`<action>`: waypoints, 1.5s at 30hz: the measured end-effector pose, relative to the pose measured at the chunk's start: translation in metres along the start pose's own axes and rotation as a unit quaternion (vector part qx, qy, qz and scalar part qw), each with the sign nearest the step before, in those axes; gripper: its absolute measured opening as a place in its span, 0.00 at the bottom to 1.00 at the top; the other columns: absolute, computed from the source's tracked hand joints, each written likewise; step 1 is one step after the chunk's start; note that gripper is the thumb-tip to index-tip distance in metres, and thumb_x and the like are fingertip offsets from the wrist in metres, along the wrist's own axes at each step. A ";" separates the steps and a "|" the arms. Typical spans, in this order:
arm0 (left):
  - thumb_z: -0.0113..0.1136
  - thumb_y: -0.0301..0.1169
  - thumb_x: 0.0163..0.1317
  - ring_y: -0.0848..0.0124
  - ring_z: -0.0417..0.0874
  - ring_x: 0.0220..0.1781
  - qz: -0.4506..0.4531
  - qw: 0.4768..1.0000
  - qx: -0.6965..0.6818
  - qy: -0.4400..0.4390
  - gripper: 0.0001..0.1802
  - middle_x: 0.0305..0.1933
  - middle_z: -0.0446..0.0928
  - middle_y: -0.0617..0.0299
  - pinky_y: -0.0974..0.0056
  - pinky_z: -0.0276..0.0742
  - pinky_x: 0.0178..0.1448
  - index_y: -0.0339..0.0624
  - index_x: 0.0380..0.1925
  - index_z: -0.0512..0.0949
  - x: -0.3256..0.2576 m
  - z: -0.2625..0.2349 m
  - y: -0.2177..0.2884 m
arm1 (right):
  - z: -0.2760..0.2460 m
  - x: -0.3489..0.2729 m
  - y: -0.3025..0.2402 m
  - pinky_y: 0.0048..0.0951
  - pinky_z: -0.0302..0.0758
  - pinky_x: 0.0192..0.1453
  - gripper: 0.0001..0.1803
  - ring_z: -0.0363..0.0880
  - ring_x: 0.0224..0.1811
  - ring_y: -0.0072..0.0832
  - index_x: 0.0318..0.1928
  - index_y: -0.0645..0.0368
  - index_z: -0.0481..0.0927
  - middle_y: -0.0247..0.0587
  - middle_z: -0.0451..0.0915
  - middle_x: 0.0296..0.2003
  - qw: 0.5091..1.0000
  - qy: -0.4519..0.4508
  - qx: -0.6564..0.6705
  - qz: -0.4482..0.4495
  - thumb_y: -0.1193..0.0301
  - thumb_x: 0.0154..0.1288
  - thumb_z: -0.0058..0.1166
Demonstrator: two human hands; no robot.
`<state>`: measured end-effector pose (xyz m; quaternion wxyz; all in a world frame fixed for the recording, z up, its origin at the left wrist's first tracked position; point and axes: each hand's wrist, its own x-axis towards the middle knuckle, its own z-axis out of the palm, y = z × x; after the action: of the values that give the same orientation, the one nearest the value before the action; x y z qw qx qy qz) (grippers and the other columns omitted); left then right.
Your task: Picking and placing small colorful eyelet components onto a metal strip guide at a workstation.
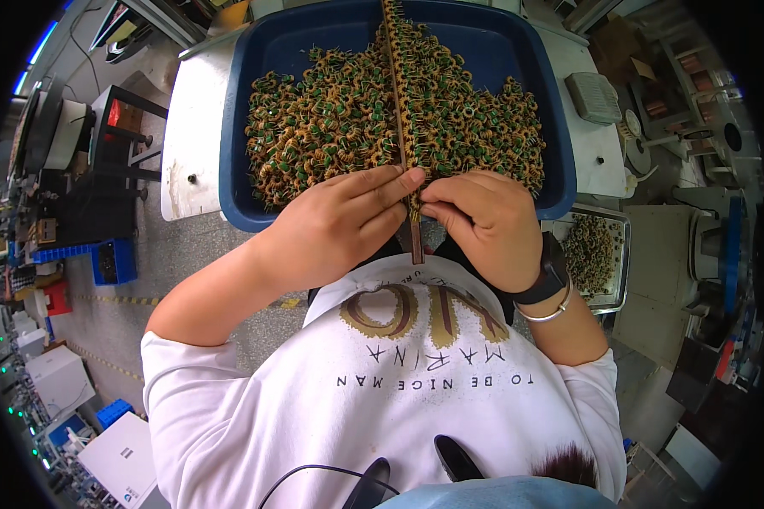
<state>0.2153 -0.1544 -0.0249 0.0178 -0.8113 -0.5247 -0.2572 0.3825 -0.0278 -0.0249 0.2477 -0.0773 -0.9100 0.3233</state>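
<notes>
A long, narrow brown strip (396,85) lies across the middle of a blue tub (232,127). Small wire-wound ring coils stand in a row along its length. On both sides of it the tub holds a heap of loose coils (331,119), copper-coloured with green parts. My left hand (348,208) is closed at the strip's near part, its fingers pressed together and the fingertips over the strip. Just right of it, my right hand (484,216) pinches at the strip's edge; its fingertips hide what they hold. The strip's bare end sticks out below my hands, toward my body.
The tub rests on a white table (195,136). To the right, below table height, a metal tray (598,254) holds more coils. A grey box-shaped thing (593,97) sits at the table's right. On the floor at left stands a blue bin (115,260).
</notes>
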 end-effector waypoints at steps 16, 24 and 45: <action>0.57 0.21 0.52 0.65 0.77 0.36 -0.294 0.953 -0.064 0.044 0.15 0.37 0.76 0.56 0.64 0.72 0.41 0.41 0.43 0.78 0.029 -0.042 -0.094 | -0.059 0.043 0.062 0.19 0.71 0.29 0.09 0.76 0.24 0.19 0.34 0.64 0.80 0.37 0.80 0.24 0.984 0.081 0.047 0.151 0.72 0.56 0.58; 0.59 0.24 0.53 0.72 0.78 0.35 -0.400 0.894 -0.138 0.145 0.13 0.31 0.79 0.59 0.68 0.73 0.40 0.37 0.41 0.79 0.043 -0.044 -0.220 | -0.082 0.118 0.128 0.19 0.69 0.25 0.09 0.74 0.23 0.17 0.35 0.63 0.80 0.35 0.80 0.24 0.961 0.054 0.151 0.227 0.70 0.57 0.57; 0.54 0.25 0.59 0.76 0.77 0.37 -0.408 0.793 -0.351 0.286 0.13 0.37 0.79 0.60 0.74 0.71 0.42 0.34 0.44 0.76 0.055 -0.019 -0.245 | -0.061 0.139 0.181 0.17 0.70 0.26 0.10 0.74 0.23 0.16 0.39 0.63 0.79 0.35 0.80 0.24 0.942 0.119 0.200 0.241 0.72 0.58 0.55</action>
<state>0.0143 -0.0039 -0.0439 -0.2251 -0.3618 -0.6517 -0.6275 0.2893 0.1890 -0.0415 0.2795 -0.2815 -0.7445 0.5370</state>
